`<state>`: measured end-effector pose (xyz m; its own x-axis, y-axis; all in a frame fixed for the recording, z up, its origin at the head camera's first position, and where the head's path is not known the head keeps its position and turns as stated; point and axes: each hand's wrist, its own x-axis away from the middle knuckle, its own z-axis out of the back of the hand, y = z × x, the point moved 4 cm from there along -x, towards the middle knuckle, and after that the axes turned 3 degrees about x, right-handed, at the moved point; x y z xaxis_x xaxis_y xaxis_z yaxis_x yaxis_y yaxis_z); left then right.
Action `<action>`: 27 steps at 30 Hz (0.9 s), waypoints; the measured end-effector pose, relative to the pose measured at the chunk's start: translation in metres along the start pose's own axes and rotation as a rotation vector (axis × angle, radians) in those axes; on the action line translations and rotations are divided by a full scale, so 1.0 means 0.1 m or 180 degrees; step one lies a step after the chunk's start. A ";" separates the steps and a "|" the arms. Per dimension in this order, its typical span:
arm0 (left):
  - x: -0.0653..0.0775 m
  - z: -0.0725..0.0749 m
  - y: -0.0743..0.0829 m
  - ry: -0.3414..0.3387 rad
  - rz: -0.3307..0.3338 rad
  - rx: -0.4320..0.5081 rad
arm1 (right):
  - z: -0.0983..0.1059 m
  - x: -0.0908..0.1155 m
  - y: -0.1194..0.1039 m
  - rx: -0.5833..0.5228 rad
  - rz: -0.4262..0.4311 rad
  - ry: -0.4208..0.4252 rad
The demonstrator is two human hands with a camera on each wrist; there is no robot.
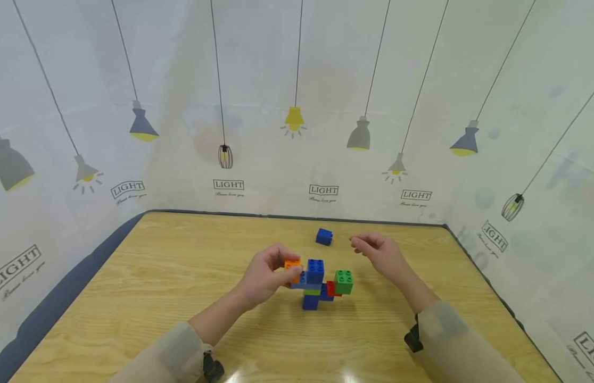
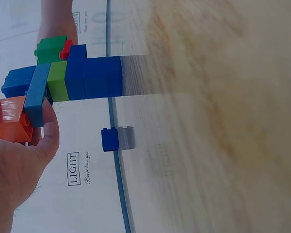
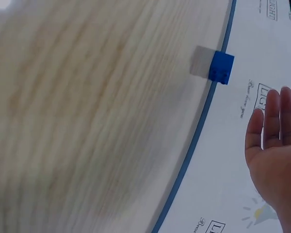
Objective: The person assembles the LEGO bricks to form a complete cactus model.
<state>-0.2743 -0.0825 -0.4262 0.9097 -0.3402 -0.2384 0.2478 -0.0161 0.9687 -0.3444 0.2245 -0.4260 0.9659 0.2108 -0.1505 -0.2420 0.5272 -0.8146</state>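
Observation:
My left hand (image 1: 268,275) pinches the orange brick (image 1: 292,264) at the left end of a toy brick build, with the thumb in front and fingers behind. The build stands upright on a dark blue brick (image 2: 104,76), with a lime brick (image 2: 57,80) higher up and a lighter blue brick (image 2: 37,94) across it. On top sits another blue brick (image 1: 315,271). A green brick (image 1: 344,282) sits over a red brick (image 1: 331,288) on the right arm. Right of the build, above the table, my right hand (image 1: 380,254) holds nothing, its fingers extended in the right wrist view.
A loose blue brick (image 1: 323,237) lies on its side behind the build, near the right fingertips. The wooden table (image 1: 148,298) ends at a dark blue edging, with a white lamp-printed curtain (image 1: 258,96) around its back and sides.

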 end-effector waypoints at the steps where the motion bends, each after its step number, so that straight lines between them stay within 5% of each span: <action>1: 0.00 0.00 0.00 0.0000 0.0004 0.0001 | 0.00 -0.03 0.02 0.0022 -0.0019 0.0000; 16: 0.00 -0.01 0.02 -0.0033 0.0032 0.0022 | -0.10 -0.43 0.16 0.0391 -0.0298 -0.0245; 27: -0.01 0.00 0.00 -0.0029 0.0061 0.0021 | -0.28 -0.71 0.22 0.0494 -0.0207 -0.0329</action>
<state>-0.2751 -0.0817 -0.4255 0.9112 -0.3490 -0.2190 0.2280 -0.0157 0.9735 -0.4154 0.1981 -0.4494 0.9673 0.2513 -0.0355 -0.1983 0.6613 -0.7234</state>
